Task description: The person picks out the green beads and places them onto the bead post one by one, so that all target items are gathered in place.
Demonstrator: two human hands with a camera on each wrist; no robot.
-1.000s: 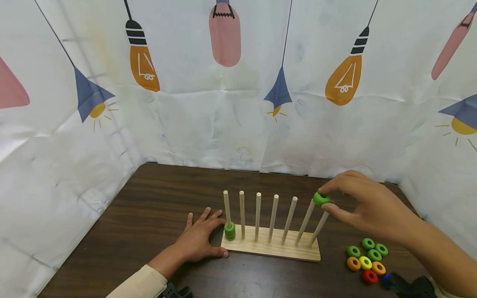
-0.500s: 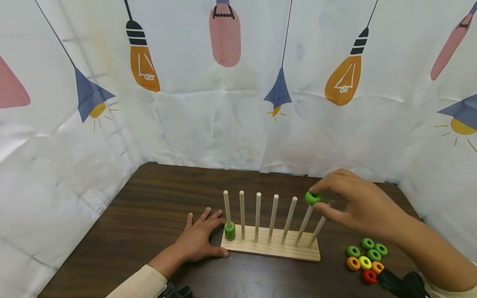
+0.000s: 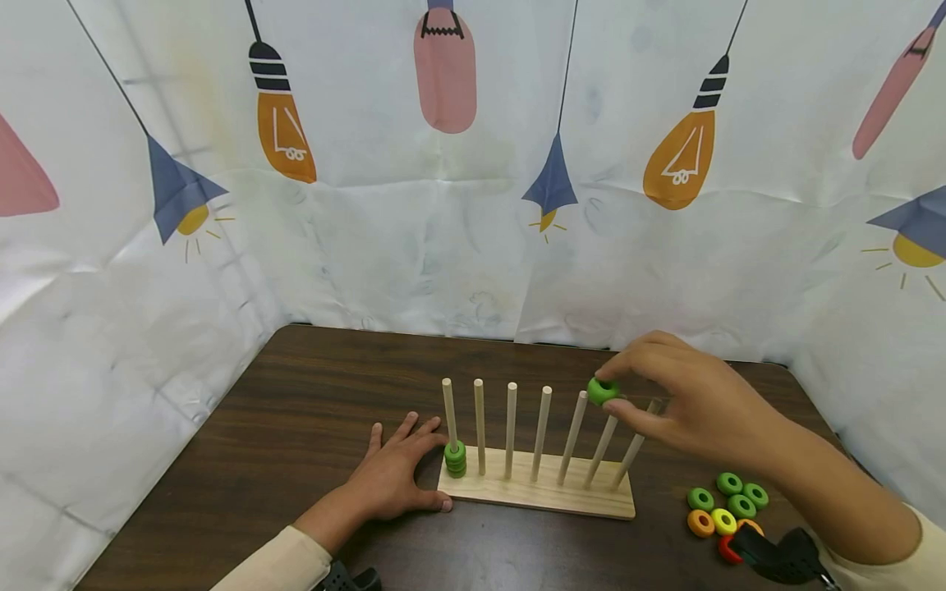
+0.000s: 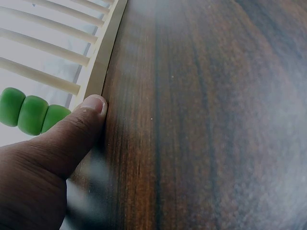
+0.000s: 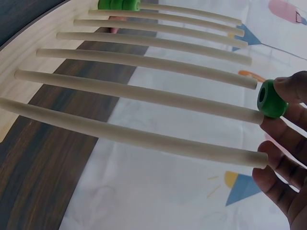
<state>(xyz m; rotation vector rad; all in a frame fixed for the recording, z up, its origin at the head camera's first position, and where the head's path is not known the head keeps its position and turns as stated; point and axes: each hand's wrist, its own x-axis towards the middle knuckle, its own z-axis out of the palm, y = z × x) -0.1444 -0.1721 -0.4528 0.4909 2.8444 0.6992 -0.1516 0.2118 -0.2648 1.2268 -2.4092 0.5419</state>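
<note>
My left hand (image 3: 399, 476) braces the left end of a wooden peg rack (image 3: 535, 486), its thumb along the front edge and its index finger at the back corner. Three green rings (image 4: 33, 115) are stacked low on the leftmost peg. Between thumb and index finger, my right hand (image 3: 691, 402) pinches another green ring (image 3: 603, 391). That ring is level with the peg tops, over the right part of the rack. In the right wrist view the held ring (image 5: 272, 99) is beside the tip of the second peg from the right, its hole showing.
Loose rings lie on the dark wooden table (image 3: 347, 369) at the right: several green rings (image 3: 741, 506), a yellow ring (image 3: 723, 521), orange rings (image 3: 700, 523) and a red ring (image 3: 729, 548), partly behind the right wrist camera (image 3: 783, 558). White printed cloth (image 3: 473, 263) hangs behind.
My right hand has carried the green ring leftward along the peg tops, from the rightmost pegs towards the third from the right. My left hand and the rack have stayed still.
</note>
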